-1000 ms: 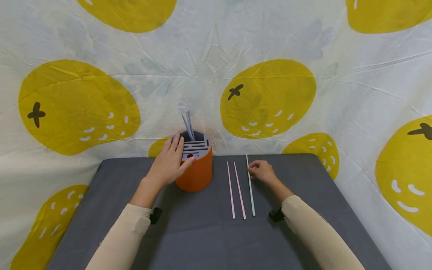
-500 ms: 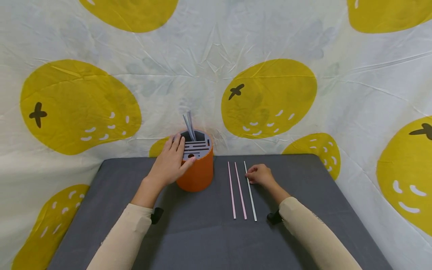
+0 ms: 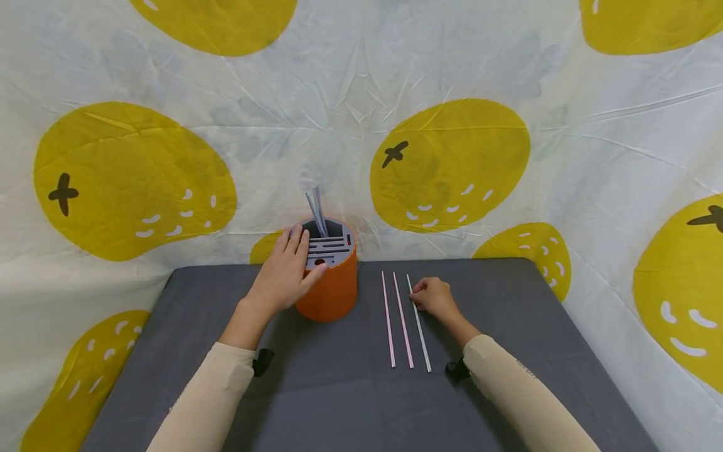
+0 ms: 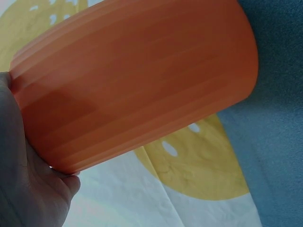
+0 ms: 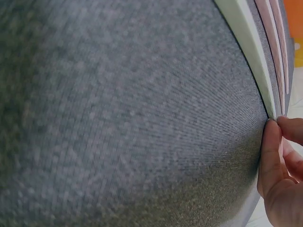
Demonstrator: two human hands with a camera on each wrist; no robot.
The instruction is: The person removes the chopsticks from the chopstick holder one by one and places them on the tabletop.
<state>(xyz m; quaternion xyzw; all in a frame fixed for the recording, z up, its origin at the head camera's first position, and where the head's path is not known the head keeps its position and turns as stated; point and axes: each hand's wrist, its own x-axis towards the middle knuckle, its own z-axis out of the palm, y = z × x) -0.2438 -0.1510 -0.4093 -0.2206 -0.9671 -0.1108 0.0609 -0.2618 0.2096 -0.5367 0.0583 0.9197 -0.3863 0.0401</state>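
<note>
Both hands are busy in the head view: left hand (image 3: 284, 274) wraps loosely around the side and rim of the orange holder (image 3: 333, 290), fingers curved over the grey slotted top (image 3: 329, 245), steadying it. Right hand (image 3: 433, 296) has its fingers curled with the tips on the white straw (image 3: 418, 322), which lies flat on the grey surface (image 3: 350, 402) just beside two pink straws (image 3: 395, 319), all three roughly parallel. A couple of pale straws (image 3: 315, 212) stick up out of the holder.

Left wrist view is mostly the holder's ribbed orange wall (image 4: 137, 80) with the palm (image 4: 23, 189) pressed against it.

Right wrist view shows the fingertips (image 5: 271, 142) touching the far end of the white straw (image 5: 246, 42), against the cloth. Whether it's actually pinched or just touched, can't quite tell.

My guess on handling: the straw looks super light, thin and a bit slick, easy to crush. Pinching gently near that far end seems the way in.
</note>
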